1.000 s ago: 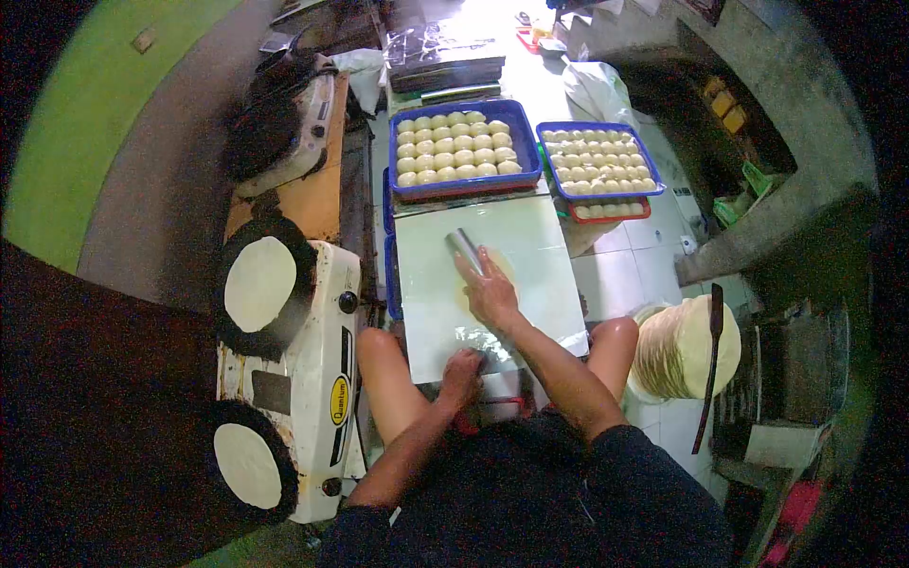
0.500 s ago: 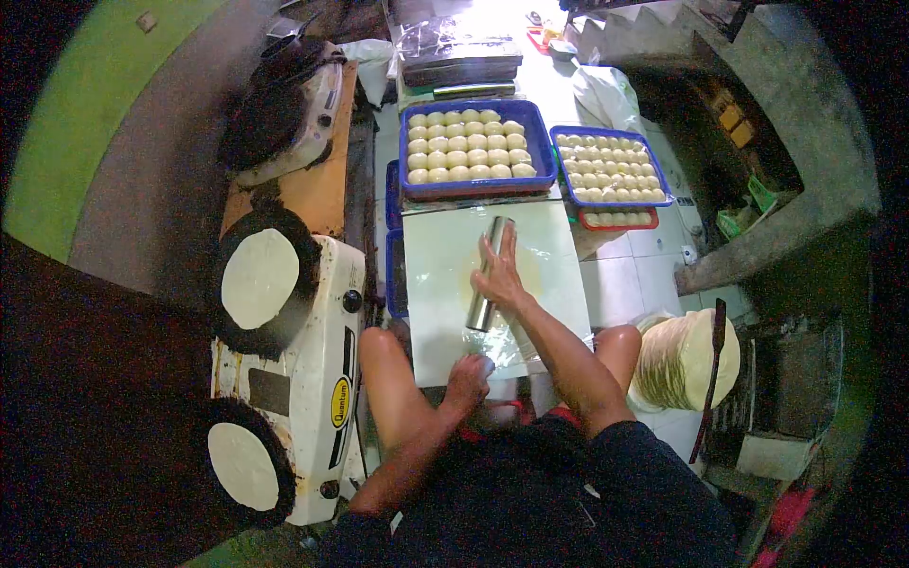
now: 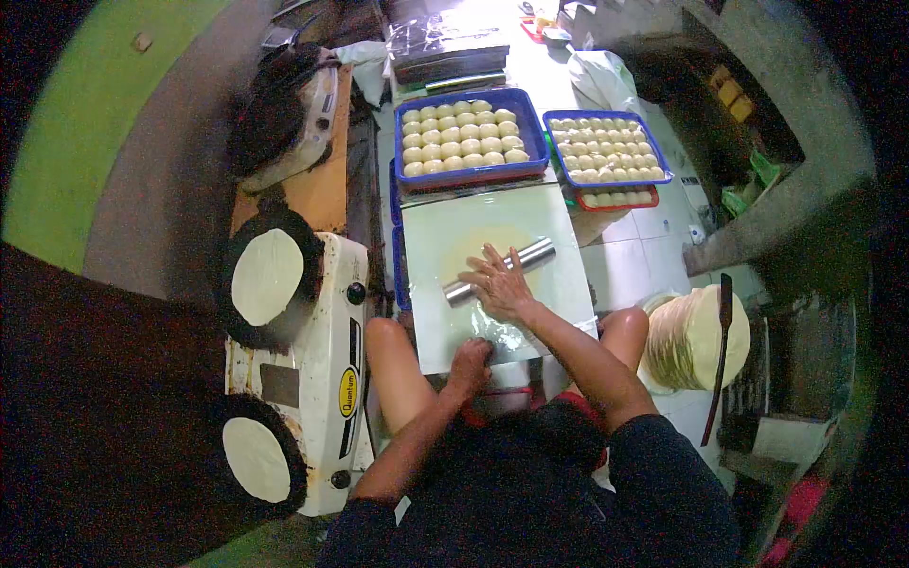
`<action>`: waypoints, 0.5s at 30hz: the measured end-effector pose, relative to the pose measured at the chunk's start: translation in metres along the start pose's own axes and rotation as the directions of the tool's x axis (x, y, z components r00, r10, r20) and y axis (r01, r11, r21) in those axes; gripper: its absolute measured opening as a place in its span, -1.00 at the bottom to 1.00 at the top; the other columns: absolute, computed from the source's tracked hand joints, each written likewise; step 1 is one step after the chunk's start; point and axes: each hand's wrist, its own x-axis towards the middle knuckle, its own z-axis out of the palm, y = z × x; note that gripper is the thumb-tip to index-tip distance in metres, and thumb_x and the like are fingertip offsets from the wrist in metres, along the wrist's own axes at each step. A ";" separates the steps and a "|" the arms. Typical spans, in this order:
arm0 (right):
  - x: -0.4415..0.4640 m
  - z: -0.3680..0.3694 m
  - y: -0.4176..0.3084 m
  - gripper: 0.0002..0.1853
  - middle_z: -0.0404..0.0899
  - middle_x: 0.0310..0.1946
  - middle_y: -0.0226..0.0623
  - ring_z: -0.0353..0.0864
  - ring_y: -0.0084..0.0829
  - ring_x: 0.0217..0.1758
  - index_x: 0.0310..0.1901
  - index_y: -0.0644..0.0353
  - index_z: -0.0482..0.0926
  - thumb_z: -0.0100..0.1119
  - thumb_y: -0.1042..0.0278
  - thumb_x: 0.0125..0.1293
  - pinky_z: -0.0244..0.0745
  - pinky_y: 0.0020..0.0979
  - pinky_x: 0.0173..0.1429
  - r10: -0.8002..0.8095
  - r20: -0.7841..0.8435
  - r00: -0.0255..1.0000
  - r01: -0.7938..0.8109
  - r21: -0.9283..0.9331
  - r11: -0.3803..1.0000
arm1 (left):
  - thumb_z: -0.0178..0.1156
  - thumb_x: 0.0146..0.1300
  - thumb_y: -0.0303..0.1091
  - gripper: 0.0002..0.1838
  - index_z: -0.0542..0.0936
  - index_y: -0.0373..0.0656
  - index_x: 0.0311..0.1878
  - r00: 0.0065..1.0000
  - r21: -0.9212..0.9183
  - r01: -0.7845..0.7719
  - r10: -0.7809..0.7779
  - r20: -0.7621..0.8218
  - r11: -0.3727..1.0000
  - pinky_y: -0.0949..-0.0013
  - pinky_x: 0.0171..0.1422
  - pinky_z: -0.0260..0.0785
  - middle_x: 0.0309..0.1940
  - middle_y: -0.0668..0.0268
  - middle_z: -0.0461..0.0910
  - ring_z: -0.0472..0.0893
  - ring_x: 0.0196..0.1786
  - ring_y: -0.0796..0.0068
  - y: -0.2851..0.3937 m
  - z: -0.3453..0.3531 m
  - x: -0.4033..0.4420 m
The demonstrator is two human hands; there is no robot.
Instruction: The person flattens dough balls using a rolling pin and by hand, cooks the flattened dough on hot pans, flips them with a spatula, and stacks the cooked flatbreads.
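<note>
A shiny metal rolling pin [image 3: 537,254] lies slantwise over a thin, pale round of dough [image 3: 473,244] on a white board [image 3: 440,327]. From above, my right hand [image 3: 502,287] grips the pin near its middle, with fingers spread across it. Glossy clear plastic [image 3: 507,336] catches the light on the board. My left hand [image 3: 471,364] is closed at the board's near edge; what its fingers hold is hidden. Beyond the board, a blue tray [image 3: 535,142] carries rows of round dough balls [image 3: 471,133].
At left, a white two-burner stove [image 3: 327,293] bears black pans with flat dough rounds [image 3: 268,276]. Another blue tray of dough balls [image 3: 606,151] rests above a red tray [image 3: 620,200]. At right stand a stack of flat rounds [image 3: 682,341] and a dark, long flat stick [image 3: 721,350].
The rolling pin has turned from nearly lengthwise to a crosswise slant, and my right hand has turned with it. My left hand stays closed at the board's near edge. The view has shifted slightly.
</note>
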 end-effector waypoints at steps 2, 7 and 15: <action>-0.008 -0.004 0.002 -0.66 0.13 0.57 -0.30 -0.15 -0.05 0.69 0.17 -0.28 0.64 -0.03 0.05 0.47 -0.44 0.37 0.60 -0.002 -0.013 1.000 0.002 -0.024 1.000 | 0.31 -0.20 -0.61 -0.66 0.62 -0.19 -0.24 1.000 0.015 -0.007 0.006 0.027 1.000 0.00 0.09 0.43 -0.23 0.08 0.59 0.55 -0.07 -0.08 0.000 -0.002 0.004; -0.015 -0.021 0.008 -0.62 -0.24 0.66 -0.15 -0.31 0.10 0.70 0.10 -0.24 0.68 0.05 -0.04 0.34 -0.54 0.44 0.56 0.147 0.111 0.983 -0.148 -0.002 0.989 | 0.30 -0.20 -0.62 -0.64 0.63 -0.21 -0.21 0.999 -0.019 -0.037 0.038 0.033 0.999 -0.01 0.07 0.43 -0.24 0.06 0.61 0.56 -0.08 -0.06 0.006 -0.013 0.006; -0.003 -0.010 0.034 -0.23 0.02 0.59 -0.13 0.14 -0.09 0.60 0.51 -0.46 0.23 0.20 0.35 0.29 -0.18 0.27 0.62 0.169 -0.007 0.986 -0.169 0.005 0.986 | 0.19 -0.15 -0.68 -0.72 0.62 -0.21 -0.29 0.973 -0.366 0.232 -0.213 0.092 0.901 0.05 -0.16 0.38 -0.37 0.08 0.61 0.57 -0.25 -0.05 0.012 -0.012 0.006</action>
